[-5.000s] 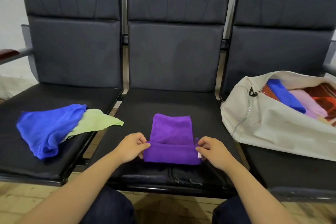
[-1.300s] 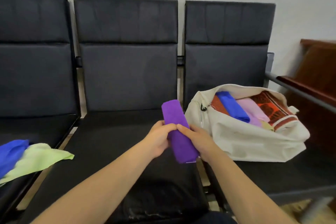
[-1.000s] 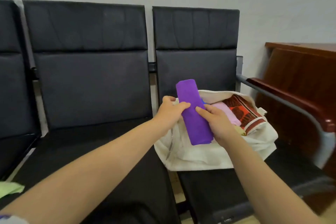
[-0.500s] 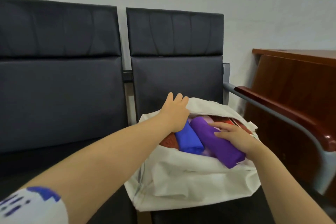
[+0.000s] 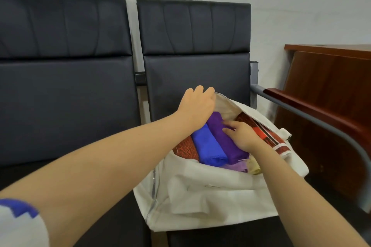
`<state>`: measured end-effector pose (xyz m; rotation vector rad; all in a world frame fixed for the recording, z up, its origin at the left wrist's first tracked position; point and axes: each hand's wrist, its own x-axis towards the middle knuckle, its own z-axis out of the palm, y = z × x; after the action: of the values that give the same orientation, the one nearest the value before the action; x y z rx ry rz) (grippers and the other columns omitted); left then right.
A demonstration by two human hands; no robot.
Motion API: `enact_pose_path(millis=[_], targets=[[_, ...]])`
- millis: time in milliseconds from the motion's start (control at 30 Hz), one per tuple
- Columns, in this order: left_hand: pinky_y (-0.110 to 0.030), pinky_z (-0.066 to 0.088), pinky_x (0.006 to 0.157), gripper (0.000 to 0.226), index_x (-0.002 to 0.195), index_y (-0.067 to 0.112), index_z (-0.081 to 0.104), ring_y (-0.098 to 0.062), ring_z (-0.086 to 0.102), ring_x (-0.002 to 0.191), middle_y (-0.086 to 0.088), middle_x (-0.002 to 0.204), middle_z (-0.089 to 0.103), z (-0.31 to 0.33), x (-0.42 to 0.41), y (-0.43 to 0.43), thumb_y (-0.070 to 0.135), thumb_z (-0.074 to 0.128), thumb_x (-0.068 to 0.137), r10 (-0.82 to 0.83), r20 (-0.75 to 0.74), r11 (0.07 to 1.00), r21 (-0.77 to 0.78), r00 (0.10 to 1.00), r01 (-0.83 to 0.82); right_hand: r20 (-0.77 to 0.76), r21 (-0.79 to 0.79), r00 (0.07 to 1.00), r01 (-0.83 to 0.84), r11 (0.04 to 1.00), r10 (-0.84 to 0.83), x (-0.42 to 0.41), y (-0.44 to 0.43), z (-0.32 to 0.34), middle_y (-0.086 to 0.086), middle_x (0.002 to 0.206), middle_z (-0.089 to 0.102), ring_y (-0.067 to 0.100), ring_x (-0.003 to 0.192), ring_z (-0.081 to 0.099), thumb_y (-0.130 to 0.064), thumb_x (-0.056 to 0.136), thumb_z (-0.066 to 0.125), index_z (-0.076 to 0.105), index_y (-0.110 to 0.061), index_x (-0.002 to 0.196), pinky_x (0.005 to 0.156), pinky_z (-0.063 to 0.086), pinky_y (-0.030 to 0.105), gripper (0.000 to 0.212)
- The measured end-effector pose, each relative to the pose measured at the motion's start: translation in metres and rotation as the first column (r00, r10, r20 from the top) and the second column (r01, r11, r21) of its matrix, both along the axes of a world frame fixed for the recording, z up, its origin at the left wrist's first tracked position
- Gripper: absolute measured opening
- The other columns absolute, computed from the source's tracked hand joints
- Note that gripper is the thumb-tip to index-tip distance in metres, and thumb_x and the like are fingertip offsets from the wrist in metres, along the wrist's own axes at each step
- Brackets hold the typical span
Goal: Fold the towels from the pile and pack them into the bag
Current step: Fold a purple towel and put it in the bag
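Note:
A cream canvas bag lies open on the right-hand black seat. Inside it the folded purple towel lies beside a rolled blue towel, with a rust-red cloth at the left and an orange-red patterned cloth at the right. My left hand grips the bag's upper rim and holds the opening up. My right hand rests flat on the purple towel inside the bag, fingers together and pressing on it. The pile of unfolded towels is out of view.
Two black padded seats stand in a row against a grey wall. A grey metal armrest with a wooden top runs along the right of the bag. A dark wooden desk stands just beyond it.
The purple towel went from being held in both hands above the seat into the bag, deeper beside the blue one. My left hand moved to the bag's rim and lifted it.

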<state>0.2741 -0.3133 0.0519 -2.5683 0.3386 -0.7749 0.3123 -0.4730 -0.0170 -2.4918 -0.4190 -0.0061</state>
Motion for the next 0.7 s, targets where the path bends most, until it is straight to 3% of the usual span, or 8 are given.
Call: enact_pose_path(millis=[67, 133, 200, 267, 400, 533, 633, 700], targets=[[-0.031, 0.025, 0.063, 0.031, 0.114, 0.011, 0.051, -0.019, 0.033, 0.08, -0.003, 0.11, 0.046, -0.003, -0.004, 0.002, 0.004, 0.051, 0.084, -0.016, 0.012, 0.999, 0.03, 1.0, 0.015, 0.197, -0.218, 0.979, 0.088, 0.972, -0.044, -0.005, 0.006, 0.002, 0.008, 0.133, 0.055, 0.024, 0.111, 0.055, -0.029, 0.103, 0.037, 0.059, -0.016, 0.129, 0.093, 0.046, 0.035, 0.036], [-0.031, 0.023, 0.058, 0.028, 0.105, 0.017, 0.057, -0.017, 0.034, 0.072, 0.002, 0.099, 0.051, -0.005, -0.011, 0.006, 0.011, 0.058, 0.078, -0.044, 0.043, 0.995, 0.093, 0.998, 0.04, 0.295, -0.198, 0.955, 0.093, 0.976, -0.031, -0.012, 0.014, 0.0, 0.009, 0.137, 0.052, 0.026, 0.116, 0.053, -0.028, 0.103, 0.036, 0.056, -0.013, 0.13, 0.097, 0.044, 0.038, 0.037], [-0.032, 0.023, 0.057, 0.028, 0.105, 0.019, 0.059, -0.016, 0.035, 0.069, 0.003, 0.097, 0.053, -0.012, -0.016, 0.011, 0.015, 0.058, 0.077, -0.074, 0.032, 0.988, 0.138, 0.997, 0.069, 0.155, -0.302, 0.984, -0.04, 0.953, 0.09, -0.019, 0.022, -0.007, 0.011, 0.15, 0.039, 0.027, 0.134, 0.039, -0.027, 0.104, 0.033, 0.04, -0.008, 0.143, 0.111, 0.031, 0.037, 0.044], [-0.032, 0.024, 0.058, 0.031, 0.11, 0.02, 0.058, -0.016, 0.038, 0.07, 0.002, 0.105, 0.055, -0.021, -0.025, 0.019, 0.018, 0.055, 0.08, -0.079, 0.0, 0.978, 0.192, 0.997, 0.077, 0.126, -0.423, 0.987, -0.039, 0.905, 0.101, -0.029, 0.027, -0.011, 0.012, 0.143, 0.045, 0.027, 0.128, 0.044, -0.026, 0.104, 0.031, 0.043, -0.006, 0.137, 0.11, 0.032, 0.038, 0.041], [-0.032, 0.026, 0.062, 0.037, 0.117, 0.018, 0.059, -0.018, 0.053, 0.079, -0.001, 0.12, 0.056, -0.026, -0.054, 0.038, 0.024, 0.054, 0.082, -0.053, -0.023, 0.984, 0.17, 0.998, 0.056, 0.422, -0.372, 0.902, 0.077, 0.925, 0.095, -0.065, 0.061, 0.024, 0.007, 0.109, 0.063, 0.024, 0.095, 0.06, -0.019, 0.099, 0.036, 0.057, -0.011, 0.11, 0.076, 0.043, 0.031, 0.024], [-0.032, 0.029, 0.064, 0.026, 0.109, 0.015, 0.056, -0.019, 0.05, 0.083, -0.002, 0.111, 0.051, -0.012, -0.097, 0.07, 0.026, 0.05, 0.086, 0.037, -0.035, 0.999, 0.019, 0.999, -0.037, 0.419, -0.399, 0.889, -0.002, 0.917, 0.184, -0.114, 0.111, 0.059, 0.005, 0.108, 0.062, 0.023, 0.093, 0.061, -0.017, 0.099, 0.04, 0.057, -0.012, 0.109, 0.071, 0.044, 0.032, 0.02], [-0.032, 0.031, 0.07, 0.026, 0.11, 0.014, 0.052, -0.02, 0.048, 0.091, -0.003, 0.111, 0.047, -0.001, -0.138, 0.108, 0.03, 0.044, 0.091, 0.081, -0.021, 0.996, -0.04, 0.996, -0.082, 0.379, -0.268, 0.905, -0.091, 0.959, 0.192, -0.147, 0.15, 0.07, 0.004, 0.09, 0.053, 0.02, 0.078, 0.05, -0.016, 0.098, 0.041, 0.046, -0.016, 0.084, 0.064, 0.037, 0.03, 0.015], [-0.032, 0.03, 0.071, 0.029, 0.112, 0.013, 0.051, -0.021, 0.047, 0.095, -0.004, 0.114, 0.046, -0.001, -0.17, 0.138, 0.033, 0.042, 0.092, 0.147, -0.038, 0.986, -0.074, 0.988, -0.15, 0.343, -0.224, 0.905, -0.181, 0.958, 0.251, -0.169, 0.186, 0.072, 0.001, 0.087, 0.051, 0.018, 0.077, 0.049, -0.016, 0.097, 0.043, 0.043, -0.018, 0.082, 0.066, 0.035, 0.028, 0.015]])
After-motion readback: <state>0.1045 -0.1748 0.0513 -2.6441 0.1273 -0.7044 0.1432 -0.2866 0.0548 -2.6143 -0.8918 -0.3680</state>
